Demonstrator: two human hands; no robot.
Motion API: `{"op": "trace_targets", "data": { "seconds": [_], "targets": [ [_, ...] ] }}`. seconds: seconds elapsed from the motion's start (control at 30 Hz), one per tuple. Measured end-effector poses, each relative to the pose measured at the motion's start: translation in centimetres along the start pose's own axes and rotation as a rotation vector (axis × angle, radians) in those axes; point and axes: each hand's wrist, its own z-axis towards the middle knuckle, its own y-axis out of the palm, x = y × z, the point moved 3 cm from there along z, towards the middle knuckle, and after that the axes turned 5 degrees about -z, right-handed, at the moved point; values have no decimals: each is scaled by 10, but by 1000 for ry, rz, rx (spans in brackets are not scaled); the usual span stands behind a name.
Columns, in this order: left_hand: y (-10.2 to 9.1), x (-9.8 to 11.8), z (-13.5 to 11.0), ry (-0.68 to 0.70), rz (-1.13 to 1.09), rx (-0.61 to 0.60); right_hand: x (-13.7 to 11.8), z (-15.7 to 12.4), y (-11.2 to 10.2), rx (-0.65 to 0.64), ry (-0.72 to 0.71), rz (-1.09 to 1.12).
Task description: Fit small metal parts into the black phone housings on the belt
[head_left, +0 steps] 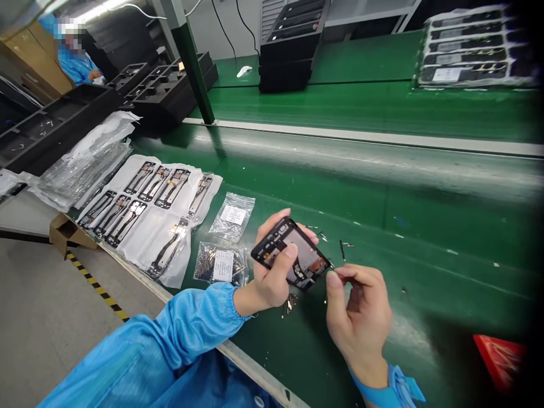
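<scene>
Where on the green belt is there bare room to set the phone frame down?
Bare belt lies right of the right hand, short of the red object. Crowded: small bags and flex-cable sheets left of the left hand; loose small parts behind the phone frame.

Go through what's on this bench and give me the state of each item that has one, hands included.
left hand: shut on the phone frame, thumb across its face
phone frame: held up off the belt, tilted, insides exposed
right hand: fingertips pinched at the frame's lower corner
labelled bags: lying flat, sealed as far as I can tell
flex parts sheet: laid out flat
black trays: stacked
</scene>
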Motion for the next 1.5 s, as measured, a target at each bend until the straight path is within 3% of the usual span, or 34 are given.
{"op": "trace_targets", "data": {
  "seconds": [0.1,0.27,0.43,0.53,0.63,0.73,0.83,0.93,1.17,1.5],
  "targets": [
    [-2,-4,2,-68,-65,75,-1,-5,3,18,58,18],
    [1,-12,-3,-199,-115,56,-6,-4,4,73,85,-13],
    [8,-8,-7,-263,-131,10,-9,8,-6,162,-20,-142],
    [13,-8,-8,-461,-159,-210,-2,18,-19,198,-33,-197],
    [15,-12,-12,-775,-333,-474,8,25,-38,265,-39,-240],
    [10,-21,-17,-1080,-480,-554,10,26,-49,264,-166,-281],
    [5,-30,-20,-1223,-396,-667,2,24,-49,141,-335,-248],
    [-1,-35,-19,-1218,-258,-737,-9,24,-46,82,-381,-159],
    [-16,-40,-15,-1125,-212,-651,-20,25,-46,92,-394,-161],
    [-18,-38,-16,-1089,-108,-725,-27,22,-48,109,-389,-160]
  ]
}}
